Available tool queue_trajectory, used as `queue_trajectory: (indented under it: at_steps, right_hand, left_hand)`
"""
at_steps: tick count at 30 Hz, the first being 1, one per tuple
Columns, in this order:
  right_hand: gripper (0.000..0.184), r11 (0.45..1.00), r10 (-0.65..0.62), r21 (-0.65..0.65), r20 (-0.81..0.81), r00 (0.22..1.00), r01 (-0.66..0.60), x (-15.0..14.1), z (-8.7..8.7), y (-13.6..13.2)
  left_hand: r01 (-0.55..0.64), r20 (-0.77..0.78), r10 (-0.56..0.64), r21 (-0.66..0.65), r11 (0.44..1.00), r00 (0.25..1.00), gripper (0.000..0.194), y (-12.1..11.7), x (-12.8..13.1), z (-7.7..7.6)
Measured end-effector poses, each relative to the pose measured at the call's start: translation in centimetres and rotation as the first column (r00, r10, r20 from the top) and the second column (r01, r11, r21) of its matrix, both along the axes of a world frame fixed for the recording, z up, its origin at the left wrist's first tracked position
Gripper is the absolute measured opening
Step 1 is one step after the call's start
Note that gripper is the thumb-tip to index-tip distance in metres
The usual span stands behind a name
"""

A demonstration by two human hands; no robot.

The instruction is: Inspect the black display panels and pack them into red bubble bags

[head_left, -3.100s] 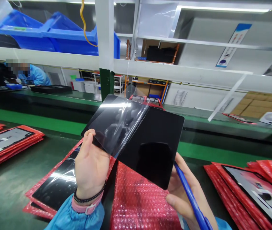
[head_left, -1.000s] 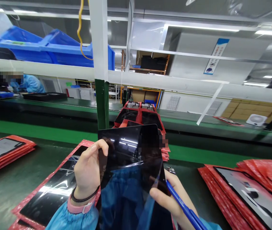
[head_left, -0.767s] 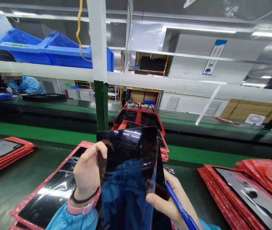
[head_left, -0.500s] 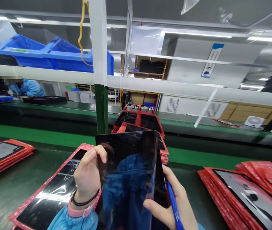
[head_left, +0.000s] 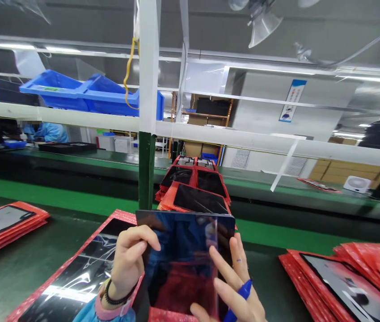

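A glossy black screen panel (head_left: 179, 250) is tilted up in front of me, with reflections across its face. My left hand (head_left: 131, 257) grips its left edge, index finger and thumb bent over the front. At the right edge, my right hand (head_left: 235, 281) has its fingers spread over the face and side, with a blue marker pen (head_left: 238, 302) tucked in the palm. A pale vertical line near the panel's right side looks like the edge of a clear film. To the left, a larger black screen (head_left: 86, 268) lies on pink bubble wrap.
Red-wrapped panels (head_left: 347, 281) are stacked on the right, with another stack (head_left: 5, 223) at left. More wrapped screens (head_left: 196, 179) lie straight ahead. A green-and-white post (head_left: 147, 170) rises before me. Blue bins (head_left: 106, 96) sit on the shelf; a person in blue (head_left: 51, 132) is far left.
The panel has tipped and sits lower in view, its top edge more level. My right-hand fingers have spread onto its face, and the pen has swung lower. My view has tilted up slightly.
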State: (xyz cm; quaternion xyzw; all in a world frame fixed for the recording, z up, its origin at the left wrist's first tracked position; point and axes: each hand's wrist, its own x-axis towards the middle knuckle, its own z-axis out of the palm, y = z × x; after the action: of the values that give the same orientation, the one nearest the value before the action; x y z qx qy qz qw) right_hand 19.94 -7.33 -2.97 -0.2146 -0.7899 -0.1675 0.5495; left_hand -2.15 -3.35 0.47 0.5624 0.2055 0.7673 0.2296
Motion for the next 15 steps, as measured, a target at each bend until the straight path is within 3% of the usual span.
queue_trajectory:
  at_steps: [4,12,15]
  right_hand:
    - [0.049,0.992,-0.041,0.115,-0.021,0.999,0.043,0.5,-0.1,-0.1]
    - [0.031,0.98,-0.08,0.187,0.085,0.993,0.063,0.7,1.0,-0.8]
    - [0.021,0.98,-0.091,0.174,-0.027,0.996,0.094,0.6,0.2,-0.5]
  left_hand:
    - [-0.073,-0.129,0.091,0.133,0.988,0.987,0.022,0.0,-0.4,-1.0]
    - [0.002,-0.262,0.086,0.318,0.948,0.961,0.023,0.2,-1.0,-2.0]
    - [0.033,-0.311,0.077,0.333,0.942,0.947,0.024,-0.1,-1.0,-1.8]
